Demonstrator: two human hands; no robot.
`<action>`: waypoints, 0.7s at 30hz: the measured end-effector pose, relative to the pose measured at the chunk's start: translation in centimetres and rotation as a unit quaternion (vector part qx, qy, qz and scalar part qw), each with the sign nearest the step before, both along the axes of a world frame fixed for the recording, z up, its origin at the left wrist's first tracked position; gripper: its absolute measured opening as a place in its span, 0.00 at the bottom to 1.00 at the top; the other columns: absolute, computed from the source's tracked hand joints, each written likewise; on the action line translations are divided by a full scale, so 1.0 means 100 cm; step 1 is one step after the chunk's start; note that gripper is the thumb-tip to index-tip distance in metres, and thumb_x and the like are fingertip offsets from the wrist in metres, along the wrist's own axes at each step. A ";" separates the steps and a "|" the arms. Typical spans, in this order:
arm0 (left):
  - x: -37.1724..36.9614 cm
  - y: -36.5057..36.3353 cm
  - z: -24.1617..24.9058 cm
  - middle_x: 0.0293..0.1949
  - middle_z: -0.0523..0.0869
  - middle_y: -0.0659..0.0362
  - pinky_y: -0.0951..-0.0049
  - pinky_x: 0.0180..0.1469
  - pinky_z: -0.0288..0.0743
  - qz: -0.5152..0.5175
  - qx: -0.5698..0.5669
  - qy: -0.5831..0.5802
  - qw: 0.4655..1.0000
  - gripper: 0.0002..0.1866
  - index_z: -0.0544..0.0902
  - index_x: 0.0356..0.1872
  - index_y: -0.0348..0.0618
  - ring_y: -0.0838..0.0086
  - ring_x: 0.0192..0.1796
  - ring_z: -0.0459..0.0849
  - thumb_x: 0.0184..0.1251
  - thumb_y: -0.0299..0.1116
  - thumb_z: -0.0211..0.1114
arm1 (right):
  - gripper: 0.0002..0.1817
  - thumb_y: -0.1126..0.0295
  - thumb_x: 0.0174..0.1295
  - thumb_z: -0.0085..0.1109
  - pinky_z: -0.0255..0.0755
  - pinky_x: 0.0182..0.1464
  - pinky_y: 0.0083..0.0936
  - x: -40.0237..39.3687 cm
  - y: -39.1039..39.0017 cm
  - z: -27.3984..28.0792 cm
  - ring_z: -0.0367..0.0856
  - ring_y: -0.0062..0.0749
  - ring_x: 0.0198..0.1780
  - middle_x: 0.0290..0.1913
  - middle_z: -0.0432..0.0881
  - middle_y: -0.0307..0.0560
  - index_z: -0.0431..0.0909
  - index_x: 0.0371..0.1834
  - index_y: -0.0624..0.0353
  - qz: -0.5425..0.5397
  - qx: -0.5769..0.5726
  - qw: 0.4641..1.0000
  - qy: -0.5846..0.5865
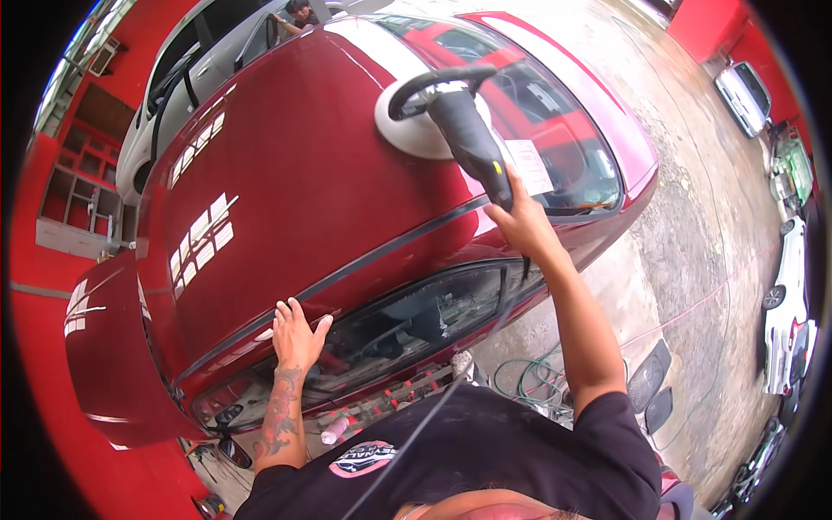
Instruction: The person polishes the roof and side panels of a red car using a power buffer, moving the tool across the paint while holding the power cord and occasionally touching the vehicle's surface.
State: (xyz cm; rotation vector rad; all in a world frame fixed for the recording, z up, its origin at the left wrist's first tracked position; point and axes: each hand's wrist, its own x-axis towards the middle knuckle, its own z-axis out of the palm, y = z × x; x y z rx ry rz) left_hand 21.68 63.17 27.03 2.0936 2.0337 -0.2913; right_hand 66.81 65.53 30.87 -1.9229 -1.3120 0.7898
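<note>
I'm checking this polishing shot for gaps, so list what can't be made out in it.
Head view only:
- Polisher pad face: pressed onto the red car roof, so hidden.
- Right hand fingers: wrapped behind the handle.
- Paper on the windscreen: print too small.
- Car interior: glare on the side window.
- Person by the white car: cut off by the top edge.
- Left hand palm: flat on the roof edge.

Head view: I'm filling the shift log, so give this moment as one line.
right hand grips black polisher | white round pad on dark red car roof | left hand flat at roof edge
</note>
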 end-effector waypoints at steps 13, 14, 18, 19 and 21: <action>-0.003 -0.001 -0.004 0.78 0.58 0.28 0.49 0.80 0.56 0.012 -0.006 0.012 1.000 0.52 0.57 0.79 0.26 0.39 0.81 0.59 0.71 0.63 0.62 | 0.50 0.59 0.62 0.67 0.78 0.54 0.49 -0.030 0.083 -0.006 0.87 0.65 0.50 0.46 0.86 0.72 0.49 0.86 0.48 0.040 0.038 0.995 -0.083; -0.002 -0.003 -0.006 0.78 0.58 0.28 0.49 0.80 0.56 0.013 -0.001 0.009 1.000 0.52 0.57 0.79 0.26 0.39 0.81 0.59 0.72 0.63 0.62 | 0.51 0.59 0.61 0.66 0.79 0.53 0.49 -0.029 0.106 -0.002 0.88 0.66 0.48 0.47 0.86 0.74 0.48 0.86 0.52 0.043 0.035 0.994 -0.094; 0.000 -0.001 -0.002 0.76 0.61 0.26 0.48 0.79 0.59 0.019 0.012 -0.012 1.000 0.51 0.60 0.77 0.25 0.37 0.79 0.62 0.72 0.63 0.61 | 0.52 0.62 0.62 0.65 0.85 0.36 0.41 -0.038 0.177 0.017 0.90 0.43 0.30 0.38 0.88 0.62 0.45 0.86 0.56 0.030 -0.009 0.999 -0.030; -0.002 0.000 -0.004 0.76 0.62 0.27 0.48 0.77 0.63 0.013 0.019 0.006 1.000 0.50 0.62 0.77 0.26 0.38 0.78 0.65 0.72 0.64 0.61 | 0.51 0.63 0.62 0.65 0.85 0.37 0.42 -0.047 0.182 0.026 0.90 0.44 0.31 0.38 0.88 0.62 0.45 0.87 0.53 0.038 -0.030 0.999 -0.012; 0.001 0.005 0.012 0.76 0.64 0.28 0.49 0.76 0.65 0.020 -0.009 -0.017 1.000 0.50 0.63 0.76 0.26 0.39 0.76 0.68 0.72 0.65 0.60 | 0.50 0.63 0.63 0.65 0.83 0.33 0.40 -0.066 0.193 0.020 0.90 0.42 0.29 0.35 0.88 0.60 0.47 0.86 0.50 0.051 -0.011 0.998 -0.019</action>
